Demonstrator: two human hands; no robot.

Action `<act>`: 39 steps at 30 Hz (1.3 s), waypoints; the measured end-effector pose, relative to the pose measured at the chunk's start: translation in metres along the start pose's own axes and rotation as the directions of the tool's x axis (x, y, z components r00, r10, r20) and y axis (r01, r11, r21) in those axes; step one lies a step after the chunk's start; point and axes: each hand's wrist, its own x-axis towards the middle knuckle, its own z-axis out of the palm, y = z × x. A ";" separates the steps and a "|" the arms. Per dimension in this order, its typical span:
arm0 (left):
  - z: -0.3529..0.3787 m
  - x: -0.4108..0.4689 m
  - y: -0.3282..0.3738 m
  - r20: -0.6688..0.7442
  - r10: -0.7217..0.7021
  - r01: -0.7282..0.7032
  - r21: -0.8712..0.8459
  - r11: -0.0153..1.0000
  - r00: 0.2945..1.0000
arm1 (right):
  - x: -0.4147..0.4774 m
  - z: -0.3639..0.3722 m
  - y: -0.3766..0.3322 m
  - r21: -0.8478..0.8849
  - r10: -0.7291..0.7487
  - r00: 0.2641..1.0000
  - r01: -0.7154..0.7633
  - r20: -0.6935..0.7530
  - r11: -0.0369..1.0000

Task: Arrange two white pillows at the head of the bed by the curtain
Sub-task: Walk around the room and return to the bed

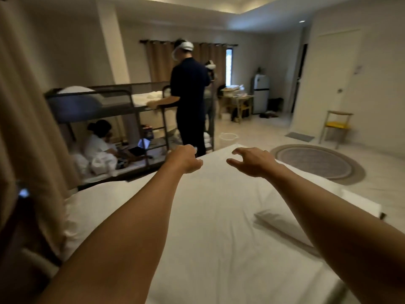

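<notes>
While one white pillow [282, 229] lies flat on the bed [208, 249], both arms reach forward, left hand [184, 159] loosely curled, right hand [252, 161] spread, both empty.

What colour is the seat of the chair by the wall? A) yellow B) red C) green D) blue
A: the chair standing by the wall on the right has a bright yellow seat in a pale frame.
</notes>
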 end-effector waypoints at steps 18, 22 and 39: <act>0.125 0.097 0.524 0.092 0.495 -0.492 -0.053 0.869 0.864 | -0.177 -0.108 0.506 -0.020 0.575 0.817 -0.576 -0.041 0.817; 0.143 0.109 0.594 0.094 0.582 -0.577 -0.072 0.813 0.808 | -0.207 -0.122 0.558 -0.005 0.630 0.773 -0.632 -0.076 0.775; 0.210 0.265 0.840 0.137 0.734 -0.706 -0.204 0.678 0.665 | -0.165 -0.158 0.780 -0.077 0.769 0.634 -0.773 -0.078 0.629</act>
